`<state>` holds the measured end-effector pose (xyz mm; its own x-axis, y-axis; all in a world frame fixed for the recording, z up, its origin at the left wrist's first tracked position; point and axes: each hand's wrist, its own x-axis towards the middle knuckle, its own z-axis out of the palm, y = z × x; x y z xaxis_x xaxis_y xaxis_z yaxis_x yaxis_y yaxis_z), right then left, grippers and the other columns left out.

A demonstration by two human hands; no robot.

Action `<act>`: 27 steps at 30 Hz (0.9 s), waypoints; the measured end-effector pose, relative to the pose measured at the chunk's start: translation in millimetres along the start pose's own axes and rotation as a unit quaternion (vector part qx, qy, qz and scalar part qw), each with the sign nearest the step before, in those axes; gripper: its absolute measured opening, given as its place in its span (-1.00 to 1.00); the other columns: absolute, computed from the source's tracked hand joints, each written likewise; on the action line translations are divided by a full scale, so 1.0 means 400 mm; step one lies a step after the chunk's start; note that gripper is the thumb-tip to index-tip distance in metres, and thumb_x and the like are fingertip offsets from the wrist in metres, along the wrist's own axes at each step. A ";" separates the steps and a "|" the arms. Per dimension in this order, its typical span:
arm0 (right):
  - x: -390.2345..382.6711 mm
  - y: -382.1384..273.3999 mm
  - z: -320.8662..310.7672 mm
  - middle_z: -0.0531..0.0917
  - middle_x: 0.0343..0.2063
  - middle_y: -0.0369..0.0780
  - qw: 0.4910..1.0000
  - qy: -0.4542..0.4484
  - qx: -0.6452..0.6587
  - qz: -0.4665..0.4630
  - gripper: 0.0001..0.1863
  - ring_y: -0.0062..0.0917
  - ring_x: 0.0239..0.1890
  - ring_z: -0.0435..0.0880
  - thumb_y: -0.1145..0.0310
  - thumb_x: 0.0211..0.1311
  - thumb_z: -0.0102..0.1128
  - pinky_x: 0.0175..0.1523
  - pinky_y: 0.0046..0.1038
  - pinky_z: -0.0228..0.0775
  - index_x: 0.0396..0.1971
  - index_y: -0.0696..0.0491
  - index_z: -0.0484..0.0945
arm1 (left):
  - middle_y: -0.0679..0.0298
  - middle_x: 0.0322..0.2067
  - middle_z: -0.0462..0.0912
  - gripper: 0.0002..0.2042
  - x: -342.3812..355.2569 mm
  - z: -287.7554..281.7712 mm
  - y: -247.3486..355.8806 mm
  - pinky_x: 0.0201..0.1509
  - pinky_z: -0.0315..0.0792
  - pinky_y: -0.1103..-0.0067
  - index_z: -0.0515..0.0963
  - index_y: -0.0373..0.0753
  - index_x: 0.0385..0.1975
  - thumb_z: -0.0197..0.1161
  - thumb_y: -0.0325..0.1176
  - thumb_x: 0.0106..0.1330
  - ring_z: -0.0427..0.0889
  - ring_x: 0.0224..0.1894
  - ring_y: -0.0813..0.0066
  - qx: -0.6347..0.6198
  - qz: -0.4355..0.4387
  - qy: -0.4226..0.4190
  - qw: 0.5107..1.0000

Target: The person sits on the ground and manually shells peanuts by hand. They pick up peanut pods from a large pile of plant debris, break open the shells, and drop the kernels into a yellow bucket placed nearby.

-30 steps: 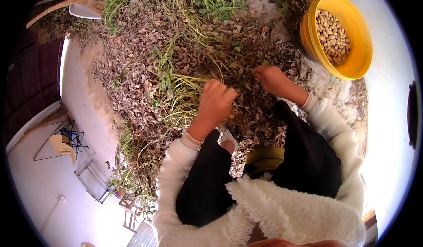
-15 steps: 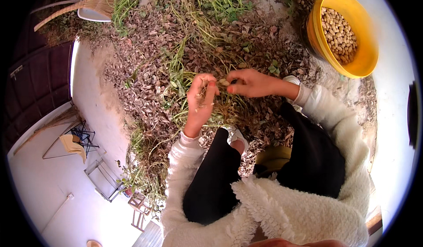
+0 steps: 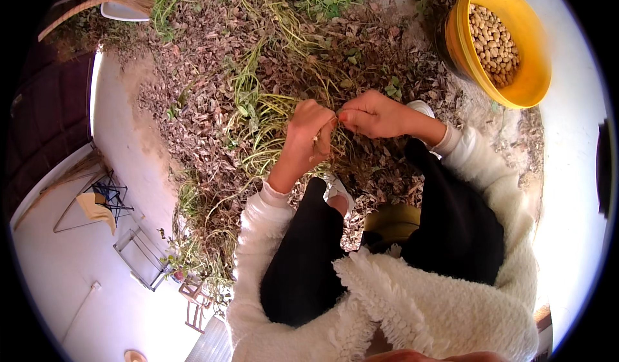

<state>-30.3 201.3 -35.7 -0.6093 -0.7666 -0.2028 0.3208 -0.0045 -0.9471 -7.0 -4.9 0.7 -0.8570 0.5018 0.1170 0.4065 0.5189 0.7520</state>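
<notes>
My left hand (image 3: 308,135) is closed around a dried peanut plant; thin pale roots (image 3: 316,140) show at its fingers. Close beside it, my right hand (image 3: 375,115) is closed in a pinch, its fingertips meeting those of the left. Whatever is between the right fingers is hidden. Both hands are above a heap of pulled peanut plants (image 3: 274,113) with yellow-green stems and dry brown leaves. At the upper right, a yellow bucket (image 3: 532,46) holds many unshelled peanuts (image 3: 494,44).
Between my black-trousered legs stands a dark yellow container (image 3: 393,223). A straw broom (image 3: 138,0) lies over a white basin (image 3: 122,11) at the upper left. Along the left are a folding chair (image 3: 97,204), a metal frame (image 3: 138,255) and a wooden stool (image 3: 195,301). A white wall rises at right.
Both hands have drawn closer until their fingertips meet, and the right fingers have closed. A peanut pod seen between them earlier is now hidden. The view has shifted slightly.
</notes>
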 end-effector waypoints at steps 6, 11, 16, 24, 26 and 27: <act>-0.015 -0.011 0.018 0.45 -0.65 -0.18 0.995 0.075 -0.024 -0.065 -0.73 -0.49 -0.62 0.44 0.35 0.33 -0.05 -0.43 -0.44 0.32 -0.52 0.15 0.49 | 0.15 -0.61 0.34 -0.87 0.024 -0.002 0.024 -0.33 0.25 0.39 0.40 -0.33 -0.55 0.14 -0.72 -0.01 0.32 -0.52 0.13 -0.026 0.024 0.041 0.999; -0.050 -0.045 -0.086 0.42 -0.72 -0.29 0.921 0.305 -0.174 -0.167 -0.73 -0.60 -0.61 0.43 0.29 0.35 0.00 -0.49 -0.48 0.30 -0.52 0.10 0.49 | 0.13 -0.52 0.49 -0.82 -0.054 -0.036 -0.035 -0.08 0.37 0.36 0.55 -0.35 -0.37 0.23 -0.70 0.01 0.47 -0.38 0.17 0.043 -0.018 0.022 0.999; -0.233 -0.147 -0.279 0.52 -0.66 -0.35 0.794 0.529 -0.296 -0.051 -0.65 -0.70 -0.58 0.46 0.16 0.39 0.02 -0.46 -0.56 0.32 -0.45 0.11 0.59 | 0.04 0.16 0.40 -0.04 -0.035 -0.038 0.035 0.49 -0.37 0.13 0.16 -0.04 0.38 0.52 -0.40 -0.13 0.20 0.32 0.14 0.093 -0.068 -0.080 0.990; -0.462 -0.072 -0.484 0.70 -0.46 -0.17 0.566 0.631 -0.506 0.160 -0.61 -0.32 -0.42 0.66 0.06 0.31 0.09 -0.24 -0.38 0.46 -0.25 0.11 0.64 | -0.04 0.45 -0.27 0.31 -0.136 -0.034 -0.059 0.44 -0.35 -0.01 -0.14 0.01 0.45 0.66 -0.14 -0.39 -0.29 0.49 -0.03 0.207 -0.238 -0.218 0.924; -0.489 -0.016 -0.532 0.70 -0.27 -0.11 0.540 0.620 -0.555 0.126 -0.64 -0.23 -0.23 0.67 0.10 0.28 0.14 -0.14 -0.31 0.48 -0.13 0.08 0.60 | -0.02 0.45 -0.27 0.33 -0.182 0.003 -0.077 0.42 -0.29 -0.07 -0.13 0.07 0.45 0.67 -0.14 -0.43 -0.30 0.49 -0.02 0.243 -0.209 -0.249 0.914; -0.481 -0.011 -0.536 0.68 -0.20 -0.10 0.525 0.602 -0.595 0.085 -0.66 -0.21 -0.16 0.65 0.13 0.28 0.15 -0.09 -0.30 0.48 -0.11 0.07 0.60 | -0.01 0.45 -0.27 0.34 -0.206 0.021 -0.092 0.41 -0.27 -0.10 -0.13 0.10 0.45 0.68 -0.15 -0.45 -0.30 0.49 -0.02 0.261 -0.195 -0.264 0.908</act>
<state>-70.0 486.2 -45.7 -0.8918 0.2751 0.3591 0.2019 0.9525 -0.2281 51.2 -59.3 -42.1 -0.7526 0.3990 -0.5238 0.3168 0.9168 0.2432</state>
